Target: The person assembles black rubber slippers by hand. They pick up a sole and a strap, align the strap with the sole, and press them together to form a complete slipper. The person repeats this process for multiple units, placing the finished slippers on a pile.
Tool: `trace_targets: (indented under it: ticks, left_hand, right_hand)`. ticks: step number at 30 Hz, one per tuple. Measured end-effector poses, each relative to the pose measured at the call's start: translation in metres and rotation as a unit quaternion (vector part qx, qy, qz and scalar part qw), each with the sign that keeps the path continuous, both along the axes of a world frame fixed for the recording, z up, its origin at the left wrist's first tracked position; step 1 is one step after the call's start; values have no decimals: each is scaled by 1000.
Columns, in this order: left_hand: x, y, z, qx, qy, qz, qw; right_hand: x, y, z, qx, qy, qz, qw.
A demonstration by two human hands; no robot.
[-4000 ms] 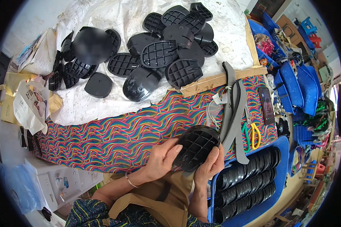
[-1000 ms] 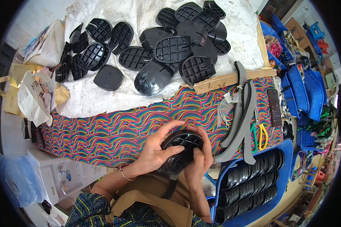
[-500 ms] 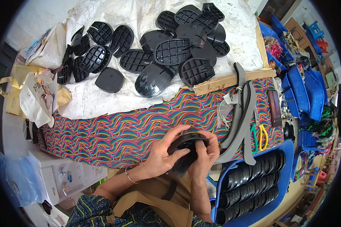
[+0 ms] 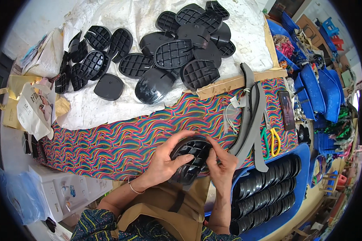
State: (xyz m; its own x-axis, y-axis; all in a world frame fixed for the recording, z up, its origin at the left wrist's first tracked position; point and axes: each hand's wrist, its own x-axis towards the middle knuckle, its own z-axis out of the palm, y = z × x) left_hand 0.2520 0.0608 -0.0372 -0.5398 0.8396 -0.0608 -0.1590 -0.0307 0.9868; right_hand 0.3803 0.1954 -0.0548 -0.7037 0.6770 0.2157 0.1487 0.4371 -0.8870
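Near the table's front edge I hold a black moulded shoe heel (image 4: 191, 150), its ribbed grid side facing up. My left hand (image 4: 165, 160) is wrapped round its left side, thumb lying over the grid and fingers along the far rim. On the right, my right hand (image 4: 222, 160) pinches the rim, with the thumb and index finger close together there. Several like black heels (image 4: 173, 54) lie in a loose heap on a white sheet (image 4: 126, 110) at the far side, some grid side up, others smooth side up.
Long grey strips (image 4: 253, 124) lie at the table's right, beside green- and yellow-handled scissors (image 4: 275, 142) and a phone (image 4: 286, 110). A blue basket (image 4: 305, 160) with rows of black heels stands at lower right. Paper bags (image 4: 34, 110) are at left; the cloth (image 4: 108, 150) is wavy-patterned.
The heel has turned so that its grid side shows more fully. My right hand has shifted from inside it to its right rim. The view has moved slightly.
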Motion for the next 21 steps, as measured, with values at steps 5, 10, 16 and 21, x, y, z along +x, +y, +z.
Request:
trace_targets:
  ticks: [5, 10, 16, 21]
  left_hand:
    - [-4, 3, 14, -42, 41, -9, 998]
    - [-25, 15, 27, -17, 407, -60, 911]
    - [-41, 26, 28, -39, 539, -143, 829]
    - [-43, 28, 23, -21, 544, -155, 824]
  right_hand:
    - [0, 3, 5, -33, 15, -23, 999]
    - [-8, 15, 22, 141, 95, 35, 985]
    - [4, 14, -1, 179, 75, 64, 979]
    - [13, 5, 0, 172, 68, 40, 982]
